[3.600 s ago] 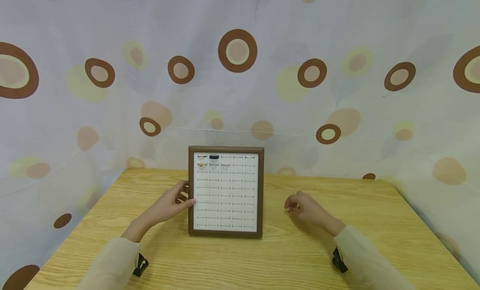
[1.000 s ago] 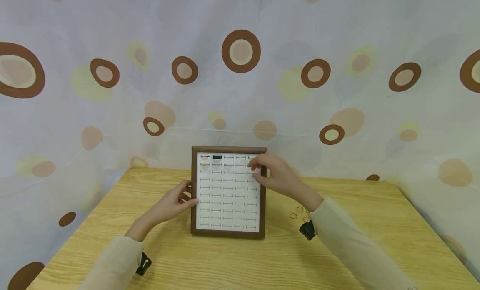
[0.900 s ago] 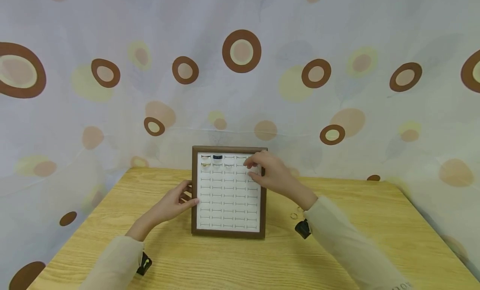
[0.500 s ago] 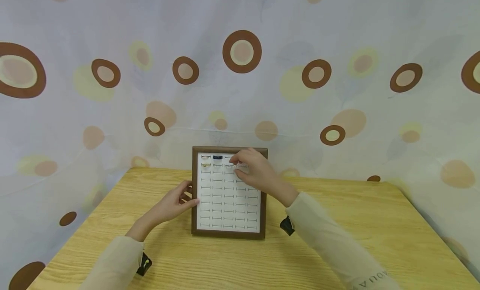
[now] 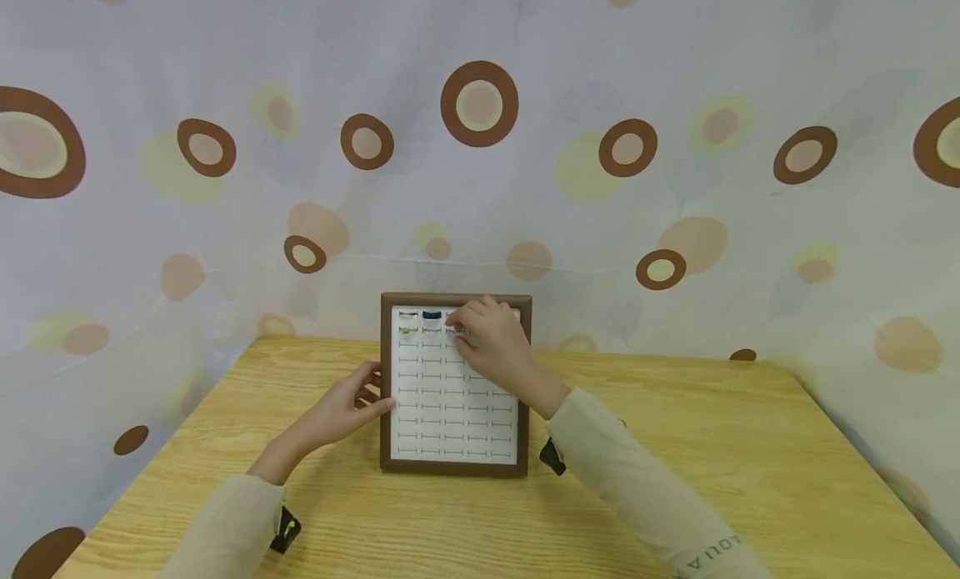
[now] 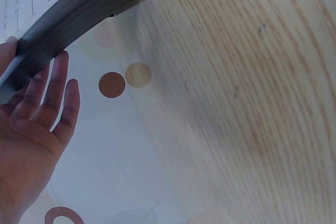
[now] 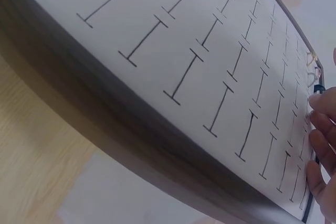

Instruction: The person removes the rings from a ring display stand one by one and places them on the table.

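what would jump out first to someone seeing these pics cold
A brown-framed ring display board stands tilted at the middle of the wooden table, its white face ruled with rows of slots and a few rings tucked in at the top left. The right hand reaches to the upper rows, fingertips at the slots, while the left hand steadies the frame's left edge. Behind hangs a pale curtain dotted with brown circles.

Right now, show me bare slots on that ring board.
On the ring board, every row below the second is bare. It is crowded in the top two rows, where the right hand works; the left hand rests on the frame's left edge.
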Demonstrator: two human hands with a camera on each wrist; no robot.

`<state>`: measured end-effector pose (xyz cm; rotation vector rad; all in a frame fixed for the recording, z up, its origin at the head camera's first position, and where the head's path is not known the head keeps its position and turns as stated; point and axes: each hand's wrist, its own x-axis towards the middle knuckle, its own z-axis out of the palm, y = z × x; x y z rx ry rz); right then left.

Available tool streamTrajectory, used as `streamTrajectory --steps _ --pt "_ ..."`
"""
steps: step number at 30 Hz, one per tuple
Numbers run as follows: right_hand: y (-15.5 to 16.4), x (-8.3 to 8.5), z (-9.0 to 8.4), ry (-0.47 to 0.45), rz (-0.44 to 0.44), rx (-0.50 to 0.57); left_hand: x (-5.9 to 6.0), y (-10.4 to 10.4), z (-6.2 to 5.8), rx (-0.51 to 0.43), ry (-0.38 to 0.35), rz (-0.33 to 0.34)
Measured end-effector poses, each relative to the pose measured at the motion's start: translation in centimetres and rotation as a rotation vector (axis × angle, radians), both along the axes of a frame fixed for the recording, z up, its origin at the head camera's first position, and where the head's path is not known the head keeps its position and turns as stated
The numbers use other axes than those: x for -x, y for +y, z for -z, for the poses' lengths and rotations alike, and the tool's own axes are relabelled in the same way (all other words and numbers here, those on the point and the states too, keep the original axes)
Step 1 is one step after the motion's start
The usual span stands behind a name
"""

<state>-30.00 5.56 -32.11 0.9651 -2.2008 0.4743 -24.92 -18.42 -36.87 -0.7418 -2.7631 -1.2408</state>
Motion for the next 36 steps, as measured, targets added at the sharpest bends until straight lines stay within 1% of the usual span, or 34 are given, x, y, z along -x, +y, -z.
streamTrajectory --steps 7,11,18,20,27,31,36 --pt "-0.4 0.0 0.5 0.043 0.022 0.039 0.0 -0.1 0.0 -0.001 0.009 -0.004" --pt "-0.7 0.0 0.5 0.051 0.021 0.062 0.2 -0.2 0.5 -0.003 0.015 -0.006" --pt "-0.9 -0.1 0.6 0.049 0.026 0.084 2.0 -1.1 2.8 -0.008 0.021 -0.012" --pt "-0.8 -0.1 0.6 0.051 0.027 0.085 2.2 -1.3 3.1 -0.012 0.014 -0.003" --pt "-0.7 -0.1 0.7 0.06 0.014 0.086 2.4 -1.4 3.2 -0.02 -0.006 -0.002" --pt "-0.7 -0.2 0.6 0.063 0.005 0.092 2.4 -1.5 3.3 -0.018 0.006 0.013" --pt "-0.6 -0.3 0.6 0.066 -0.015 0.107 2.5 -1.5 3.3 -0.012 0.001 -0.005"
